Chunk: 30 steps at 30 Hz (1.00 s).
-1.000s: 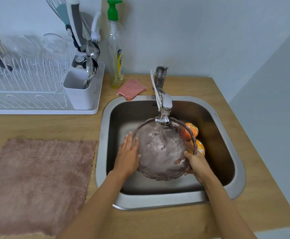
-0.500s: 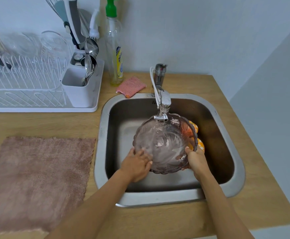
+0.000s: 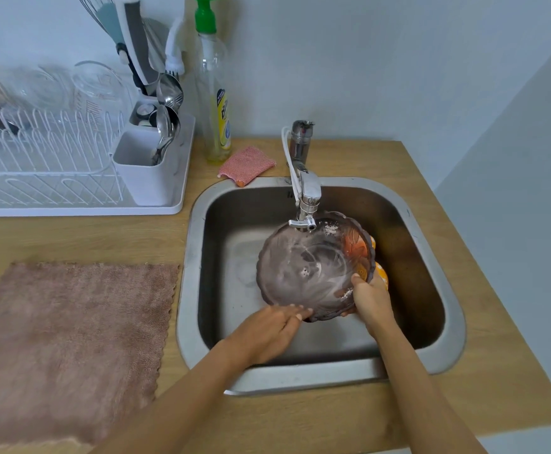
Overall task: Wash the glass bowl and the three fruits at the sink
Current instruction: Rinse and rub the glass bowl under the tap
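Note:
A soapy, scalloped glass bowl (image 3: 310, 267) is held tilted over the steel sink (image 3: 444, 342), just under the tap (image 3: 306, 198). My right hand (image 3: 370, 298) grips its lower right rim, thumb inside. My left hand (image 3: 267, 332) lies with straight fingers against the bowl's lower left edge. Orange fruits (image 3: 382, 273) lie in the sink behind the bowl, mostly hidden; some orange shows through the glass. How many fruits there are I cannot tell.
A pink scrub pad (image 3: 246, 163) and a dish soap bottle (image 3: 216, 103) stand behind the sink. A white dish rack (image 3: 71, 178) with glasses and cutlery is at the back left. A pink towel (image 3: 67, 348) lies on the wooden counter to the left.
My left hand slid from the bowl's left side down to its lower edge. The bowl shifted slightly; my right hand kept its grip on the rim.

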{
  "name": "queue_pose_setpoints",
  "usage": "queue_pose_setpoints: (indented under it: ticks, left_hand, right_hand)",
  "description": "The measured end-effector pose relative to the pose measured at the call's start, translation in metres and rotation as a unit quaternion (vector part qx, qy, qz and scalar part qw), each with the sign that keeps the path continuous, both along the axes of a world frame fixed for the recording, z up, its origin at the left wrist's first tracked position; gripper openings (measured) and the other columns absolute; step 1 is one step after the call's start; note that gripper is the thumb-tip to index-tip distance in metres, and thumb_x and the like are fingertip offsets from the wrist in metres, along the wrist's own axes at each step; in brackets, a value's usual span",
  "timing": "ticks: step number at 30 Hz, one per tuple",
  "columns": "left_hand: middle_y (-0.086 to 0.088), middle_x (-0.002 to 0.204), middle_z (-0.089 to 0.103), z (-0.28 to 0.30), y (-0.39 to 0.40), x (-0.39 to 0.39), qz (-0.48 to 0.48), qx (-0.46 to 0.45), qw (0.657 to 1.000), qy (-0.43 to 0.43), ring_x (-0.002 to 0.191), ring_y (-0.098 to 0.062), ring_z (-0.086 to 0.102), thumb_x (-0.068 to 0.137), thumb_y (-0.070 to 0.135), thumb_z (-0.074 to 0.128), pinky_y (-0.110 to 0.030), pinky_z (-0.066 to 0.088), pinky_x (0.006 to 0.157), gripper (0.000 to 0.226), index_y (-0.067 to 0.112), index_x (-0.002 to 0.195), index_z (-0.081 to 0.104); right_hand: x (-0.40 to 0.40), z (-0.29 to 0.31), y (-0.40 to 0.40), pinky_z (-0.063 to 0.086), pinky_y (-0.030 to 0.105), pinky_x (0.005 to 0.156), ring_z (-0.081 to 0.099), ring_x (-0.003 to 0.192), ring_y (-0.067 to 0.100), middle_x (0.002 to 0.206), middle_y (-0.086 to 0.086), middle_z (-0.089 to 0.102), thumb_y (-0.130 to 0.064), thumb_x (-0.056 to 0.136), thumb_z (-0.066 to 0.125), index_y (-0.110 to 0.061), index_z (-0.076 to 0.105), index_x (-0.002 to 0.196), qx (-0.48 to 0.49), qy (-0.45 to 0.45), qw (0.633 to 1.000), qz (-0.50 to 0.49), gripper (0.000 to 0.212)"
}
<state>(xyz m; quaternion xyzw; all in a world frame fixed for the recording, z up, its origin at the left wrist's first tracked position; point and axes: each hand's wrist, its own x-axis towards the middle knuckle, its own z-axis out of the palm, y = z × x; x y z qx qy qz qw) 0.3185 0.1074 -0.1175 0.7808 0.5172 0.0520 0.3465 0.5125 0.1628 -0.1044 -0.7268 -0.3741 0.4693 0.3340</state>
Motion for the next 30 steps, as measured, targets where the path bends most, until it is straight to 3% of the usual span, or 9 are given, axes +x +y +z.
queue_pose_setpoints:
  ticks: [3, 5, 7, 12, 16, 19, 22, 27, 30]
  left_hand:
    - [0.001, 0.159, 0.026, -0.010, 0.010, -0.007, 0.015, 0.016, 0.995, 0.097, 0.148, -0.012, 0.017, 0.105, 0.031, 0.016, -0.032, 0.003, 0.120, 0.049, 0.020, 0.151, 0.030]
    - [-0.004, 0.162, 0.015, -0.016, 0.020, -0.014, 0.045, 0.000, 0.986, 0.163, 0.150, -0.016, 0.007, 0.104, 0.033, 0.014, -0.036, -0.001, 0.120, 0.052, 0.015, 0.153, 0.023]
    - [-0.007, 0.162, 0.006, -0.021, 0.028, -0.020, 0.059, 0.004, 0.978, 0.200, 0.150, -0.020, 0.000, 0.104, 0.034, 0.012, -0.037, -0.005, 0.120, 0.054, 0.014, 0.154, 0.017]
    - [0.002, 0.163, 0.000, -0.019, 0.037, -0.019, -0.003, -0.021, 0.992, 0.125, 0.150, -0.013, -0.002, 0.104, 0.032, 0.014, -0.028, -0.007, 0.118, 0.052, 0.023, 0.155, 0.005]
    - [0.004, 0.161, -0.012, -0.022, 0.048, -0.012, -0.031, -0.054, 0.992, 0.113, 0.148, -0.011, -0.011, 0.104, 0.036, 0.009, -0.032, -0.009, 0.118, 0.053, 0.026, 0.153, -0.006]
    - [0.003, 0.161, -0.013, -0.027, 0.064, -0.015, 0.006, -0.020, 0.988, 0.153, 0.148, -0.012, -0.013, 0.103, 0.040, 0.007, -0.036, -0.013, 0.117, 0.054, 0.023, 0.152, -0.008]
    - [0.002, 0.161, -0.012, -0.027, 0.072, -0.011, 0.016, -0.013, 0.985, 0.174, 0.149, -0.014, -0.012, 0.103, 0.039, 0.007, -0.039, -0.012, 0.120, 0.056, 0.018, 0.153, -0.007]
    - [0.009, 0.157, -0.022, -0.020, 0.054, 0.013, -0.015, -0.174, 0.983, 0.052, 0.147, -0.014, -0.016, 0.102, 0.046, 0.004, -0.042, -0.008, 0.119, 0.056, 0.026, 0.152, -0.011]
    - [0.004, 0.161, -0.011, -0.027, 0.062, 0.002, 0.010, -0.114, 0.988, 0.104, 0.149, -0.015, -0.011, 0.102, 0.046, 0.004, -0.037, -0.009, 0.120, 0.056, 0.025, 0.153, -0.006]
  right_hand:
    - [-0.003, 0.004, 0.000, 0.053, 0.046, 0.093, 0.062, 0.107, 0.024, 0.117, -0.002, 0.064, -0.021, 0.095, 0.046, -0.024, 0.053, 0.129, -0.009, 0.008, 1.000, -0.006, 0.035]
    - [-0.003, 0.009, -0.002, 0.059, 0.040, 0.069, 0.068, 0.086, 0.028, 0.094, 0.006, 0.072, -0.010, 0.091, 0.047, -0.017, 0.063, 0.103, -0.022, 0.017, 1.000, -0.002, 0.022]
    - [-0.004, 0.015, -0.006, 0.053, 0.033, 0.047, 0.067, 0.065, 0.033, 0.074, 0.016, 0.071, -0.003, 0.087, 0.047, -0.011, 0.063, 0.089, -0.033, 0.022, 0.999, 0.012, 0.019]
    - [-0.005, 0.019, -0.009, 0.043, 0.023, 0.034, 0.063, 0.041, 0.023, 0.065, 0.017, 0.070, -0.001, 0.088, 0.045, -0.008, 0.060, 0.088, -0.059, 0.025, 0.997, 0.032, 0.016]
    - [-0.005, 0.016, -0.007, 0.043, 0.023, 0.034, 0.068, 0.058, 0.034, 0.092, 0.023, 0.071, -0.003, 0.091, 0.043, -0.017, 0.058, 0.113, -0.084, 0.061, 0.993, 0.060, 0.030]
    - [-0.005, 0.015, -0.007, 0.043, 0.023, 0.033, 0.070, 0.061, 0.034, 0.096, 0.013, 0.069, -0.003, 0.093, 0.042, -0.015, 0.061, 0.116, -0.089, 0.080, 0.991, 0.055, 0.033]
    - [-0.006, 0.016, -0.006, 0.042, 0.022, 0.031, 0.069, 0.055, 0.027, 0.095, 0.007, 0.067, -0.003, 0.093, 0.042, -0.017, 0.061, 0.111, -0.085, 0.078, 0.993, 0.035, 0.030]
    - [-0.004, 0.019, -0.003, 0.045, 0.023, 0.033, 0.063, 0.052, 0.028, 0.077, 0.016, 0.068, 0.000, 0.089, 0.045, -0.012, 0.058, 0.085, -0.076, 0.032, 0.997, 0.011, 0.018]
    - [-0.007, 0.018, -0.004, 0.046, 0.023, 0.034, 0.064, 0.051, 0.027, 0.076, 0.016, 0.068, -0.001, 0.089, 0.045, -0.012, 0.057, 0.083, -0.079, 0.029, 0.996, 0.019, 0.018]
